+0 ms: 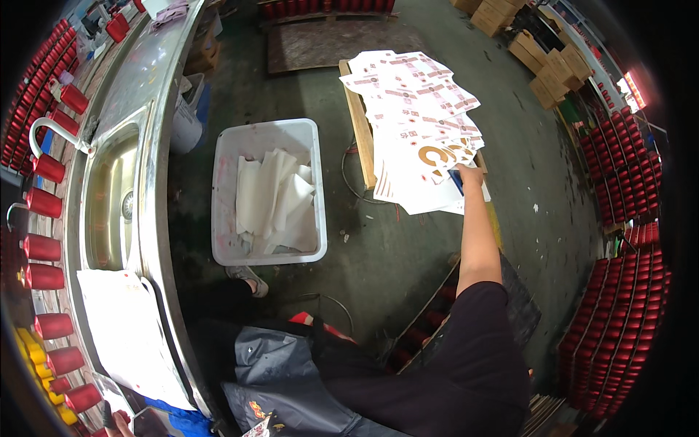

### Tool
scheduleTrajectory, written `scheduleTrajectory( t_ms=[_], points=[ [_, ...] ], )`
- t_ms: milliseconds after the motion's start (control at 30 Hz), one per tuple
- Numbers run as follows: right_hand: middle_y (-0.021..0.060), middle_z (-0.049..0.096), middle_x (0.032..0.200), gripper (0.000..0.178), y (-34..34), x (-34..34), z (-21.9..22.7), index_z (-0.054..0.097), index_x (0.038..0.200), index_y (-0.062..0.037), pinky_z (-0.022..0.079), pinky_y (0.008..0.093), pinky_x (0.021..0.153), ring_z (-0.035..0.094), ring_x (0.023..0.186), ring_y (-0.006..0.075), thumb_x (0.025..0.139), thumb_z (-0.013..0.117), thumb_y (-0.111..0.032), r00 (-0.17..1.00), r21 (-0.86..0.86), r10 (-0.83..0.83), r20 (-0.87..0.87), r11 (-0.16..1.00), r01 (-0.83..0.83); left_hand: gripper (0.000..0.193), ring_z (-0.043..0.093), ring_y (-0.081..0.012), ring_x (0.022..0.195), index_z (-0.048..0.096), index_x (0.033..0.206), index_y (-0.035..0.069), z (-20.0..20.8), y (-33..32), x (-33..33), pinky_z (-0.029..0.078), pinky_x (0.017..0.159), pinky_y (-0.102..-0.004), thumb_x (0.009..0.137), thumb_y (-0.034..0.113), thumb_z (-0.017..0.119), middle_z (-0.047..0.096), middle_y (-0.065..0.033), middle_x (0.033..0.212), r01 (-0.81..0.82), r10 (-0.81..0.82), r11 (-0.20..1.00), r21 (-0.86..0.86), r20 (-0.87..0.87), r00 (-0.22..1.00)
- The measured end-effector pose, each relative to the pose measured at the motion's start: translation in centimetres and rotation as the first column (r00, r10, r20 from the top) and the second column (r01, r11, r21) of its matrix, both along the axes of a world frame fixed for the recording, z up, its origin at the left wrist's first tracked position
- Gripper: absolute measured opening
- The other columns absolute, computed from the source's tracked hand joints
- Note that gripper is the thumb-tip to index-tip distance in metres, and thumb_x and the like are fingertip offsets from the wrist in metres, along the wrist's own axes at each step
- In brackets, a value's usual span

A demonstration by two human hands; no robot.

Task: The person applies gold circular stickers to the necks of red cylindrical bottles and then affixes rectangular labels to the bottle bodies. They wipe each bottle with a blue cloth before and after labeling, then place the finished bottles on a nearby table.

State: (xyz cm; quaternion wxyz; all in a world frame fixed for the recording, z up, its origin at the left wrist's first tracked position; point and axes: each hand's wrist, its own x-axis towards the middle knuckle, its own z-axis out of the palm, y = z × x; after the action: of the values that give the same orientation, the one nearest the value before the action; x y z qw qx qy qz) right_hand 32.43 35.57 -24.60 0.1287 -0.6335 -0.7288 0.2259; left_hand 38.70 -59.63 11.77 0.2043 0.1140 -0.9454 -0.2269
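Observation:
My right arm reaches out to a stack of printed white sheets lying fanned and uneven on a wooden board. At the stack's near right corner, my right hand is closed on the edge of a sheet. A flat blue thing shows beside its fingers; its kind I cannot make out. Only a bit of my left hand shows at the lower left edge, next to a dark, stick-like thing that it seems to grip. A white sheet lies on the metal counter near it.
The metal counter holds a sink with a white tap. Red cups line its far-left side. A white tub with crumpled paper stands on the floor. Racks of red cups and cardboard boxes stand right.

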Motion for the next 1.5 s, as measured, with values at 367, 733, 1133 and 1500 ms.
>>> scheduleTrajectory(
  t_ms=[367,733,1133,1500],
  points=[
    [0.0068,0.061,0.072,0.025,-1.1,-3.9,5.8,0.067,0.082,-0.0023,0.047,0.0341,0.047,0.058,0.057,0.0188,0.084,0.069,-0.027,0.782,-0.565,-0.267,-0.563,0.815,-0.128,0.029,0.066,-0.0205,0.079,0.072,0.115,-0.006,-0.1,2.2,0.5,0.055,0.070,-0.0322,0.091,0.011,0.069,0.074,-0.0139,0.093,-0.112,0.108,0.991,0.075,0.051,0.993],
    [0.0094,0.071,0.086,0.021,-1.0,-6.0,9.3,0.075,0.094,0.0052,0.050,0.0317,0.064,0.064,0.071,0.0176,0.077,0.075,-0.007,0.716,-0.210,0.158,-0.680,0.894,-0.396,0.028,0.069,-0.0204,0.089,0.072,0.112,-0.008,0.6,4.2,0.9,0.056,0.078,-0.0299,0.088,0.006,0.073,0.074,-0.0173,0.110,-0.124,0.121,0.986,0.115,0.030,0.992],
    [0.0231,0.063,0.122,0.055,-5.7,-10.4,5.6,0.067,0.113,0.0066,0.056,0.0527,0.091,0.054,0.120,0.0423,0.086,0.070,-0.040,0.990,-0.076,-0.102,0.093,0.991,0.109,0.036,0.065,-0.0277,0.105,0.066,0.126,-0.005,0.5,5.8,-1.7,0.052,0.092,-0.0351,0.094,0.011,0.064,0.069,-0.0206,0.119,-0.173,0.156,0.979,0.104,0.155,0.975],
    [0.0190,0.072,0.107,0.042,-2.0,-11.6,4.5,0.072,0.105,0.0038,0.048,0.0453,0.092,0.067,0.101,0.0347,0.091,0.057,-0.033,0.962,-0.179,-0.274,-0.016,0.947,0.267,0.034,0.065,-0.0272,0.104,0.067,0.125,-0.002,1.2,6.4,-2.9,0.051,0.094,-0.0363,0.095,0.012,0.062,0.070,-0.0177,0.117,-0.176,0.145,0.970,0.165,0.186,0.972]
  ],
)
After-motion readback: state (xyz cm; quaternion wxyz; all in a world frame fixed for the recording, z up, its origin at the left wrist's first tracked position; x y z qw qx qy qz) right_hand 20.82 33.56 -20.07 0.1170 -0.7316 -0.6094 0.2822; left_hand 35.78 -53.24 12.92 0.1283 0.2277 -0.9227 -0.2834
